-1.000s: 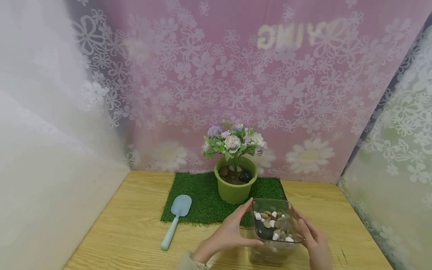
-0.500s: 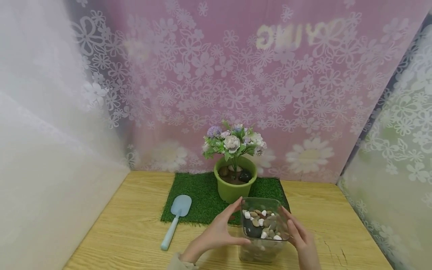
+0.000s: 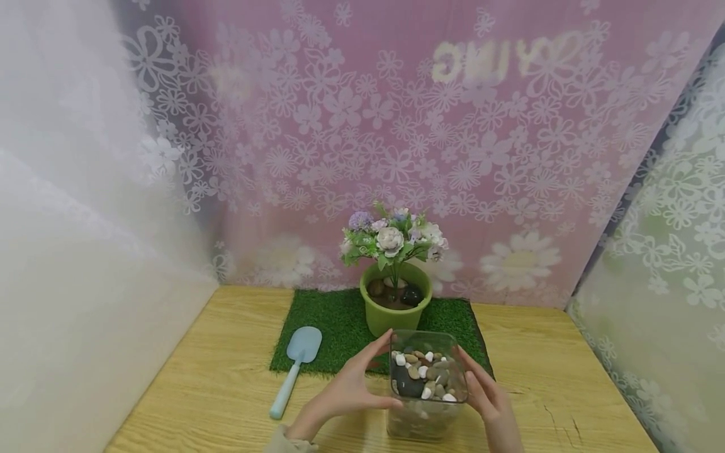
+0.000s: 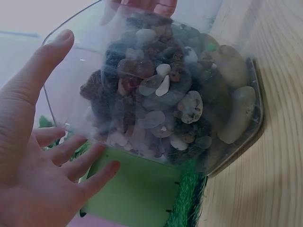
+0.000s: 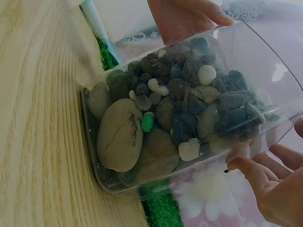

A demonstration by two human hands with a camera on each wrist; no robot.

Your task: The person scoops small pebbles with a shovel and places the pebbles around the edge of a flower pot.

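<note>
Fingers stretched away from the thumb, the left hand (image 3: 352,385) spans one side of the clear container (image 3: 423,425), thumb at the near corner, fingertips at the far one. Across from it, the right hand (image 3: 491,402) sets fingers and thumb to the opposite wall, so the container is clasped between the two! It stands upright in front of the green pot (image 3: 391,324), just beyond the near edge of the grass mat (image 3: 334,318). Its base is right down by the wooden table (image 3: 215,377); whether it fully rests there, I can't tell.

And what a load: pebbles (image 3: 436,376) well up the sides, big smooth stones at the bottom. That should be heavy, with the weight low; the walls look stiff and slick, perhaps brittle. Best purchase? Low on opposite walls, or a palm beneath, rather than up by the thin rim. Tip it and the loose top stones could roll out.
</note>
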